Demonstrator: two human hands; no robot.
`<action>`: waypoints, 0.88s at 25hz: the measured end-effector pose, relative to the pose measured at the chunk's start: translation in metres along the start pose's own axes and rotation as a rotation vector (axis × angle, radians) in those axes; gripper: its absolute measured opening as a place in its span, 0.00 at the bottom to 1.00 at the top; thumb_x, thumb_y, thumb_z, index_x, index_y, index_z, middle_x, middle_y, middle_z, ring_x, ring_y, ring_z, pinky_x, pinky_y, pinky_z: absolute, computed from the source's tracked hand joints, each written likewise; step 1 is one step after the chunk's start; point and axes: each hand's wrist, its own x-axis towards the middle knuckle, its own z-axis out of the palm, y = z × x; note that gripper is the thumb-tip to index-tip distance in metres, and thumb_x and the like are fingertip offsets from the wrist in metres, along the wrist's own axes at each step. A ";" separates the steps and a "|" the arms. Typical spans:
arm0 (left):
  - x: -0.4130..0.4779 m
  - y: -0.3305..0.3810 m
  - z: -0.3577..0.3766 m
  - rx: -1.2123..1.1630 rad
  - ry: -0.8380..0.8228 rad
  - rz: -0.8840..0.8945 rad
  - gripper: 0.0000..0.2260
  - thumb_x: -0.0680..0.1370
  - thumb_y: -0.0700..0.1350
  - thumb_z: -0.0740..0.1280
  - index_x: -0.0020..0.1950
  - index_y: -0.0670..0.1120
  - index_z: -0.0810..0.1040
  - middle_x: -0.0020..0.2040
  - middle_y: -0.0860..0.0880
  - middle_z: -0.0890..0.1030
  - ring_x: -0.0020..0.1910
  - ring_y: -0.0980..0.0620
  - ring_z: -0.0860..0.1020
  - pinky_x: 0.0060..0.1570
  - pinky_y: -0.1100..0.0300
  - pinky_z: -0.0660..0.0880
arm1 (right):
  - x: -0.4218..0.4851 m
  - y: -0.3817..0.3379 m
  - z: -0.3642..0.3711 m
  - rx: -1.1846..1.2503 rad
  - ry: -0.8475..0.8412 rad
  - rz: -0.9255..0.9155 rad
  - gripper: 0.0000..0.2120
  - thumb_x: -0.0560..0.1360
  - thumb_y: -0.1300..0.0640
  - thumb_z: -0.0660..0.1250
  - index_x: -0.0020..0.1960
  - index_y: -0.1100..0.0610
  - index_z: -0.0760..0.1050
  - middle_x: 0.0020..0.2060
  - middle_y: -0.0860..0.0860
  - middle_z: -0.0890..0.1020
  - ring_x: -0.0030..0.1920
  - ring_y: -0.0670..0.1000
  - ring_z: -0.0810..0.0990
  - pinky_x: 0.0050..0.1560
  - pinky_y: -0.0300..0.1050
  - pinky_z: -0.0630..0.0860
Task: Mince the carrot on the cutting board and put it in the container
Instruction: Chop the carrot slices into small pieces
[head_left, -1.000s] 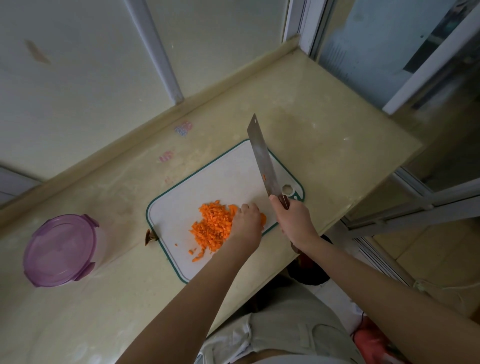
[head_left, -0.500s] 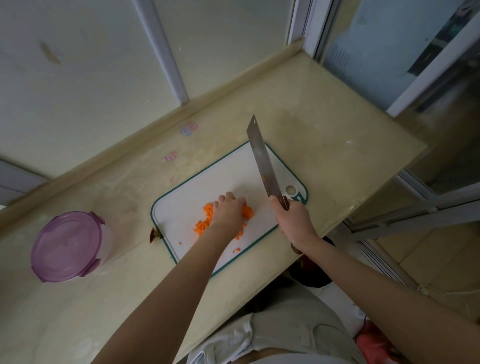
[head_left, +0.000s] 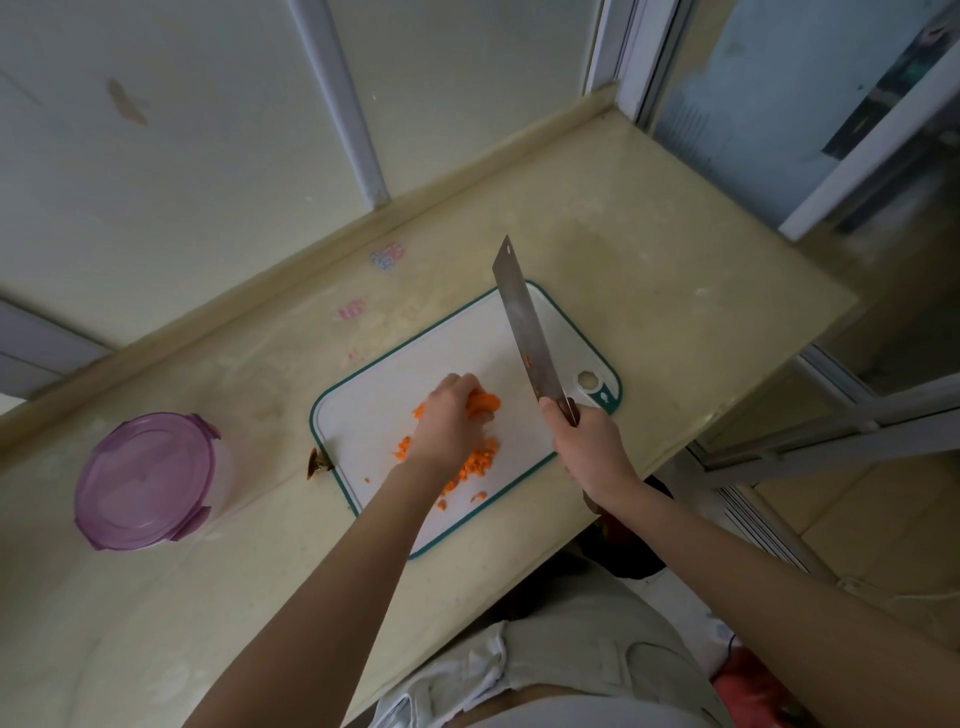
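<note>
L grip (head_left: 447, 421): carrot (head_left: 487, 402); R grip (head_left: 589, 441): cleaver (head_left: 524, 322)

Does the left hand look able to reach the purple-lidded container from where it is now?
Probably yes. The container stands on the counter left of the cutting board, with only a small scrap between. But the left hand grips a carrot piece, and the lid is on.

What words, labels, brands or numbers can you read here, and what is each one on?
None can be read.
On the beige stone counter, a pink-and-blue mark: too blurred to read.
Beside it, a smaller pink mark: too blurred to read.
On the round purple plastic lid and the steel cleaver blade: no print visible.
</note>
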 end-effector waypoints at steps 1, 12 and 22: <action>-0.003 -0.003 -0.007 -0.045 0.059 -0.006 0.06 0.74 0.36 0.68 0.50 0.39 0.76 0.47 0.45 0.74 0.45 0.48 0.73 0.43 0.66 0.63 | -0.001 0.000 0.001 -0.002 -0.009 -0.004 0.21 0.79 0.49 0.61 0.30 0.54 0.61 0.25 0.51 0.64 0.24 0.48 0.63 0.26 0.42 0.61; -0.045 -0.034 -0.053 -0.268 0.607 -0.096 0.02 0.78 0.34 0.61 0.50 0.38 0.70 0.49 0.43 0.71 0.45 0.51 0.69 0.41 0.69 0.62 | -0.045 -0.011 0.049 0.035 -0.457 0.124 0.20 0.78 0.44 0.61 0.33 0.52 0.62 0.21 0.45 0.64 0.20 0.45 0.60 0.22 0.36 0.58; -0.076 -0.057 -0.063 -0.385 0.704 -0.235 0.05 0.77 0.34 0.62 0.48 0.43 0.67 0.47 0.44 0.71 0.44 0.50 0.69 0.39 0.71 0.63 | -0.059 0.012 0.097 -0.189 -0.593 0.110 0.19 0.79 0.46 0.60 0.33 0.54 0.63 0.24 0.50 0.65 0.21 0.47 0.62 0.22 0.37 0.60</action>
